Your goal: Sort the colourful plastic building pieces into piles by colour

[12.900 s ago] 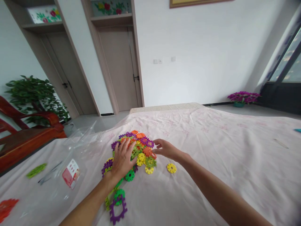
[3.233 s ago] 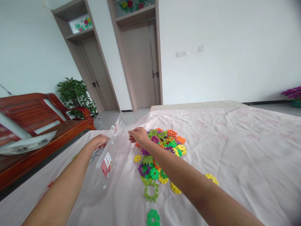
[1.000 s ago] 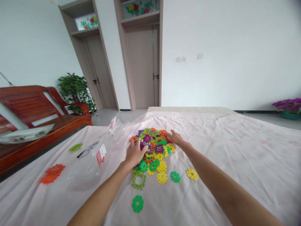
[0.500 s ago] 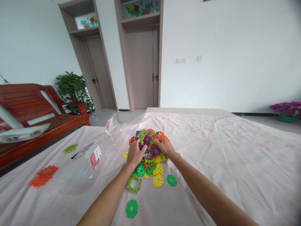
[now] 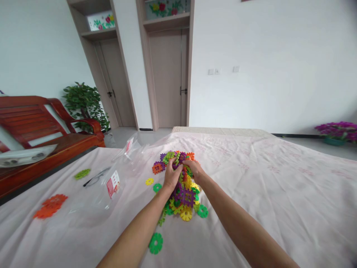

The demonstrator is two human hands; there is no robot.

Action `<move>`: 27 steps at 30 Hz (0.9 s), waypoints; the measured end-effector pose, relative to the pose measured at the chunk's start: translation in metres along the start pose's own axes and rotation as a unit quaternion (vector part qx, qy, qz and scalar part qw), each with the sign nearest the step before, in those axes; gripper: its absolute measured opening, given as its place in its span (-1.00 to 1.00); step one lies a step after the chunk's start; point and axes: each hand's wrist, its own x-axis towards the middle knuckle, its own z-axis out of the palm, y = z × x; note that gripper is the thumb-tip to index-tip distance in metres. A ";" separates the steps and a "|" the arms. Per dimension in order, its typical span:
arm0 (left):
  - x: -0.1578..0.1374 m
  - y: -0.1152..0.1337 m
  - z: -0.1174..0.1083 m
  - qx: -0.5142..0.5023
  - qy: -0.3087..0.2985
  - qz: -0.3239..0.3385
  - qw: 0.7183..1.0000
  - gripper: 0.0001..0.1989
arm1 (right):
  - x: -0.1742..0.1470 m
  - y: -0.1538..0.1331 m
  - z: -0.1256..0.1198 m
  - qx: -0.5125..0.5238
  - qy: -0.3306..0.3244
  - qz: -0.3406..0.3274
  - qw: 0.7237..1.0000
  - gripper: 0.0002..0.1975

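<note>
A heap of colourful interlocking plastic pieces lies on the cloth, with both my hands in it. Fingers of my left hand [image 5: 172, 174] close round pieces at the heap's upper middle, by a purple square piece [image 5: 178, 163]. My right hand [image 5: 195, 171] is closed on pieces just to the right, its fingertips close to the left hand's; which pieces exactly is hidden. Nearer me are purple square pieces [image 5: 187, 197], a yellow snowflake disc [image 5: 186, 213] and a green disc [image 5: 202, 211]. An orange square piece [image 5: 158, 168] sits at the heap's left edge.
Left of the heap, a clear plastic container [image 5: 97, 203] with a red label lies on the pale cloth [image 5: 264, 208], near glasses [image 5: 96, 177], orange pieces [image 5: 51, 206] and a lime piece [image 5: 82, 174]. A lone green disc [image 5: 155, 243] lies in front. A wooden bench [image 5: 52, 126] stands at left.
My hands have drawn closer together over the heap. Pieces have tumbled toward me, purple squares now covering some discs, and the lime square frame at the front has tilted up.
</note>
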 end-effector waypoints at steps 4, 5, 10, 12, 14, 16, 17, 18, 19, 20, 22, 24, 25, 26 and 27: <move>0.007 0.017 -0.013 -0.017 -0.029 0.043 0.999 -0.53 | -0.016 -0.031 0.000 -0.015 -0.040 -0.055 0.998 -0.73; 0.008 0.020 -0.021 0.006 -0.036 0.055 0.998 -0.54 | -0.022 -0.038 0.000 -0.027 -0.090 -0.094 0.991 -0.67; -0.001 0.021 -0.071 0.169 -0.072 0.041 0.982 -0.62 | -0.045 -0.048 -0.024 -0.152 -0.252 -0.222 0.930 -0.28; -0.016 0.018 -0.089 0.215 -0.094 0.038 0.971 -0.51 | -0.050 -0.038 -0.048 -0.242 -0.227 -0.224 0.916 -0.13; -0.038 0.015 -0.103 0.264 -0.134 0.041 0.954 -0.29 | -0.057 -0.020 -0.077 -0.336 -0.224 -0.237 0.884 0.04; -0.064 0.013 -0.116 0.295 -0.203 0.025 0.933 -0.01 | -0.067 0.001 -0.107 -0.423 -0.228 -0.250 0.840 0.15; -0.077 0.013 -0.121 0.305 -0.242 0.016 0.921 0.11 | -0.074 0.011 -0.120 -0.461 -0.225 -0.239 0.824 0.18; -0.089 0.013 -0.125 0.314 -0.271 0.009 0.910 0.22 | -0.081 0.021 -0.131 -0.496 -0.225 -0.219 0.810 0.23; -0.100 0.013 -0.128 0.325 -0.291 0.007 0.900 0.32 | -0.087 0.030 -0.140 -0.523 -0.219 -0.204 0.798 0.26; -0.110 0.013 -0.130 0.338 -0.303 0.011 0.891 0.38 | -0.092 0.037 -0.146 -0.544 -0.214 -0.194 0.788 0.26; -0.122 0.010 -0.128 0.361 -0.303 0.021 0.882 0.39 | -0.098 0.049 -0.148 -0.566 -0.202 -0.191 0.776 0.23; -0.126 0.006 -0.120 0.374 -0.285 0.035 0.882 0.30 | -0.098 0.055 -0.139 -0.564 -0.195 -0.210 0.775 0.17; -0.126 0.004 -0.114 0.378 -0.270 0.044 0.884 0.24 | -0.097 0.056 -0.132 -0.556 -0.194 -0.225 0.776 0.15; -0.124 0.002 -0.107 0.382 -0.253 0.054 0.887 0.19 | -0.095 0.057 -0.123 -0.545 -0.198 -0.242 0.778 0.14; -0.122 0.000 -0.101 0.385 -0.235 0.065 0.890 0.15 | -0.092 0.058 -0.114 -0.534 -0.202 -0.259 0.779 0.14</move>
